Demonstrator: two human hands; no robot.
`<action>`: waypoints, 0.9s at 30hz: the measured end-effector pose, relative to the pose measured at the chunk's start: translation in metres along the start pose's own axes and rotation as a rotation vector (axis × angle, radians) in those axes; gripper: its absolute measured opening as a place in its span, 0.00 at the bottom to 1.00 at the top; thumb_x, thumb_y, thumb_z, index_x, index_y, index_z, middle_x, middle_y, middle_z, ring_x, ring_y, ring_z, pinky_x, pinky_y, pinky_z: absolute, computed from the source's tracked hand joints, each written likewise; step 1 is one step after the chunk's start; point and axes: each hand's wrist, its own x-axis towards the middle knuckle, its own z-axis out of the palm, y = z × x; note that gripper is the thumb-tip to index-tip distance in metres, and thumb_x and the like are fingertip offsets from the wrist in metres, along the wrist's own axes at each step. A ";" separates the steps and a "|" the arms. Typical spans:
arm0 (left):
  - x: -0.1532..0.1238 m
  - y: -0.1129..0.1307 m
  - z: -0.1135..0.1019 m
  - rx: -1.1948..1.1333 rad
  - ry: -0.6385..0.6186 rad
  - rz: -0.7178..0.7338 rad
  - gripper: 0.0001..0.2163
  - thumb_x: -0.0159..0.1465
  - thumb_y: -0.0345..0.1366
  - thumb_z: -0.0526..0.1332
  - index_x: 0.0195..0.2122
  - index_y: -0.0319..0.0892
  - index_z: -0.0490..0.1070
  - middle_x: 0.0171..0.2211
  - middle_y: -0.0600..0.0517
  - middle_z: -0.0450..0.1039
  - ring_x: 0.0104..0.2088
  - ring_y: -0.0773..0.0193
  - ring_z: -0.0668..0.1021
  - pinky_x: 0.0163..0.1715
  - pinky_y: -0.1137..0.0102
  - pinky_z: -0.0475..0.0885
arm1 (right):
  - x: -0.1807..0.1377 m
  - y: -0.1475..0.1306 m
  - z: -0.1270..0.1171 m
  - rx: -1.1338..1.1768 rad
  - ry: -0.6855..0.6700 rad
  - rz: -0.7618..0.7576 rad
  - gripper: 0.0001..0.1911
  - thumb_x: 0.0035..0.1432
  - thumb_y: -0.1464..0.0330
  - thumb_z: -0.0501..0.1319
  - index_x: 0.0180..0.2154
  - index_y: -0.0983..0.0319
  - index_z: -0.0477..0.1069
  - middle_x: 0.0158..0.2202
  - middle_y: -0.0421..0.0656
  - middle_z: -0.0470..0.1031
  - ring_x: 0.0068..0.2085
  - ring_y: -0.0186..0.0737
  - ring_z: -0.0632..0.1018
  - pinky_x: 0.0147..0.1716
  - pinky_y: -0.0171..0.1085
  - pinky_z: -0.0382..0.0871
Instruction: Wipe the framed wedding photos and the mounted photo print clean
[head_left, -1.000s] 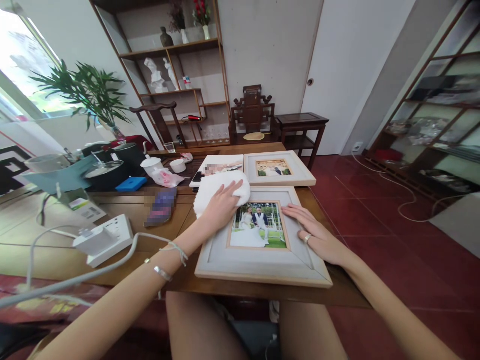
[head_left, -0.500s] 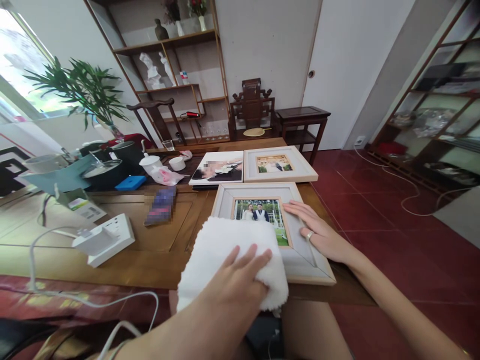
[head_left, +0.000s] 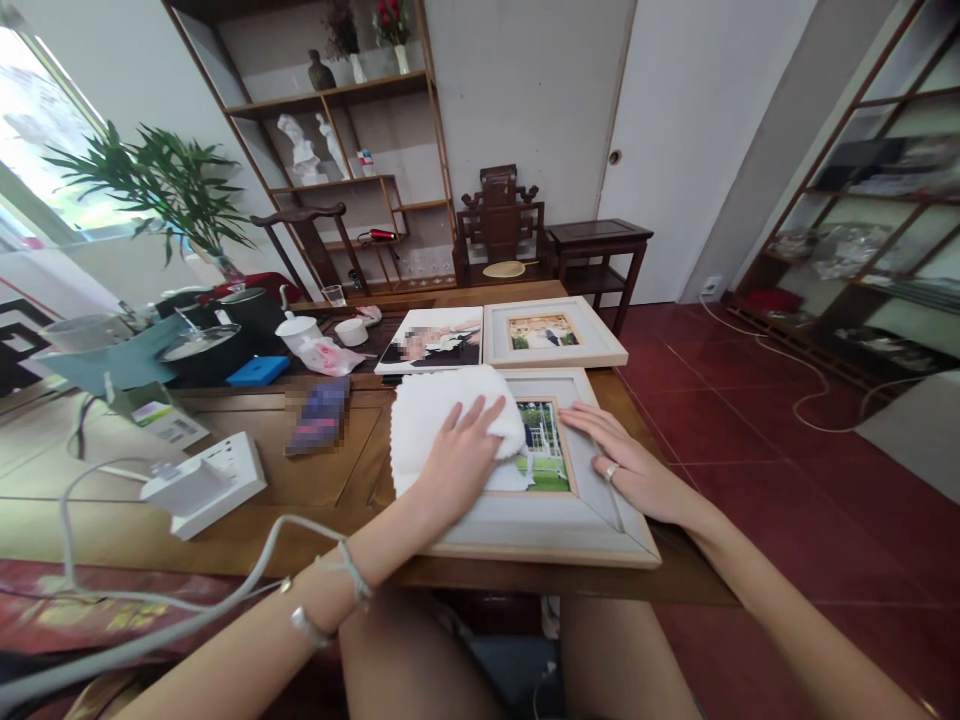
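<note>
Fluffy white cloth [head_left: 422, 415] lies under the left hand [head_left: 463, 458], right hand [head_left: 634, 468] on the rectangular pale-wood frame [head_left: 551, 518], each grip unclenched.

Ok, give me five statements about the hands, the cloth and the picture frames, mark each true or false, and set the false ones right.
1. The left hand lies on a white cloth. True.
2. A ring shows on the right hand. True.
3. The right hand is wrapped around a cup. False: it rests on the near frame.
4. The white cloth leaves the photo in the near frame fully uncovered. False: it covers part of it.
5. A second frame lies beyond the near frame. True.
</note>
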 end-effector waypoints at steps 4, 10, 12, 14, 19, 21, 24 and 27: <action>0.029 -0.012 0.005 -0.010 0.066 -0.072 0.10 0.62 0.26 0.55 0.39 0.37 0.75 0.65 0.43 0.53 0.64 0.48 0.58 0.60 0.53 0.57 | 0.000 0.001 0.001 0.004 0.003 -0.016 0.30 0.58 0.73 0.49 0.62 0.51 0.54 0.64 0.43 0.56 0.65 0.50 0.53 0.62 0.59 0.46; 0.034 0.000 0.001 -0.046 -0.049 0.024 0.10 0.62 0.27 0.55 0.39 0.38 0.75 0.64 0.46 0.55 0.64 0.49 0.57 0.61 0.52 0.55 | 0.000 0.000 0.000 0.000 0.009 0.006 0.29 0.59 0.73 0.49 0.61 0.52 0.55 0.64 0.44 0.56 0.65 0.49 0.53 0.62 0.59 0.46; 0.020 0.011 -0.006 -0.068 -0.098 0.082 0.09 0.63 0.28 0.55 0.39 0.38 0.75 0.64 0.46 0.56 0.63 0.49 0.59 0.60 0.52 0.57 | 0.000 0.001 0.000 -0.003 0.010 -0.003 0.29 0.59 0.73 0.49 0.61 0.52 0.55 0.64 0.44 0.56 0.65 0.49 0.53 0.62 0.58 0.46; 0.003 0.023 -0.017 -0.093 -0.144 0.139 0.09 0.63 0.29 0.55 0.38 0.38 0.75 0.63 0.45 0.59 0.62 0.48 0.62 0.58 0.52 0.59 | 0.000 0.001 0.001 -0.007 0.012 -0.012 0.29 0.58 0.72 0.49 0.62 0.53 0.55 0.64 0.44 0.57 0.65 0.49 0.53 0.62 0.57 0.46; -0.039 0.056 -0.043 -0.187 -0.191 0.268 0.09 0.64 0.33 0.55 0.39 0.41 0.75 0.59 0.47 0.65 0.60 0.52 0.66 0.57 0.57 0.64 | 0.000 0.000 0.000 -0.009 0.011 0.016 0.28 0.59 0.72 0.49 0.61 0.53 0.56 0.64 0.45 0.56 0.65 0.49 0.53 0.63 0.57 0.45; -0.047 0.065 -0.046 -0.215 -0.202 0.295 0.09 0.65 0.34 0.55 0.41 0.42 0.74 0.59 0.47 0.65 0.60 0.53 0.66 0.56 0.57 0.65 | 0.000 -0.001 -0.001 -0.007 0.001 0.007 0.28 0.60 0.72 0.49 0.61 0.53 0.55 0.63 0.45 0.56 0.65 0.49 0.53 0.63 0.57 0.46; -0.046 0.067 -0.040 -0.207 -0.180 0.281 0.09 0.64 0.33 0.55 0.41 0.42 0.75 0.60 0.48 0.63 0.60 0.52 0.66 0.56 0.56 0.66 | 0.001 -0.002 -0.001 -0.006 -0.004 0.000 0.28 0.60 0.71 0.49 0.62 0.53 0.55 0.63 0.45 0.57 0.65 0.50 0.53 0.62 0.57 0.46; -0.033 0.055 -0.028 -0.149 -0.138 0.196 0.10 0.64 0.29 0.54 0.39 0.41 0.75 0.62 0.48 0.60 0.61 0.50 0.65 0.56 0.54 0.65 | 0.001 -0.001 -0.001 -0.005 0.000 -0.002 0.28 0.60 0.70 0.49 0.62 0.53 0.55 0.63 0.45 0.57 0.65 0.51 0.53 0.62 0.58 0.46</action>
